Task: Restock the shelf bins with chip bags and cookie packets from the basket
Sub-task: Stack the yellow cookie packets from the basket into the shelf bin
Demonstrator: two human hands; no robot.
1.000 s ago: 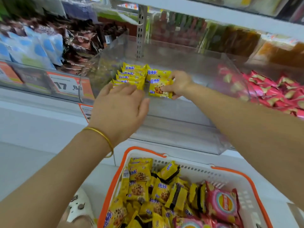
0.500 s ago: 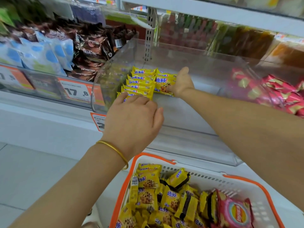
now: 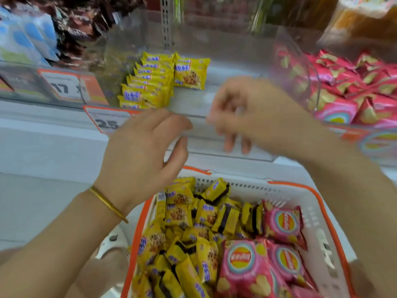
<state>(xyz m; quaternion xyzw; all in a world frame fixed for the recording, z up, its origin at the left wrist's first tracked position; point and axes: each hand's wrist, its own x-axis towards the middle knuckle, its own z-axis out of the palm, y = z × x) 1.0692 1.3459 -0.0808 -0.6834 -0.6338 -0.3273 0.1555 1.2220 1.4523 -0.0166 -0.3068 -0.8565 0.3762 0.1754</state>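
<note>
A clear plastic shelf bin holds a row of yellow cookie packets at its left, with one more yellow packet lying flat beside the row. Below it stands an orange-rimmed white basket full of yellow cookie packets and pink chip bags. My left hand, with a gold bangle on the wrist, hovers in front of the bin's front wall, fingers apart and empty. My right hand is blurred, out in front of the bin, fingers loosely spread, holding nothing.
A bin of pink snack packs sits to the right. At the left are blue bags and dark brown packets. Orange price tags line the shelf edge. A white sandal shows beside the basket.
My right hand let go of the yellow packet in the bin and pulled back out toward me. Both hands dropped lower, toward the basket, and the view tilted down.
</note>
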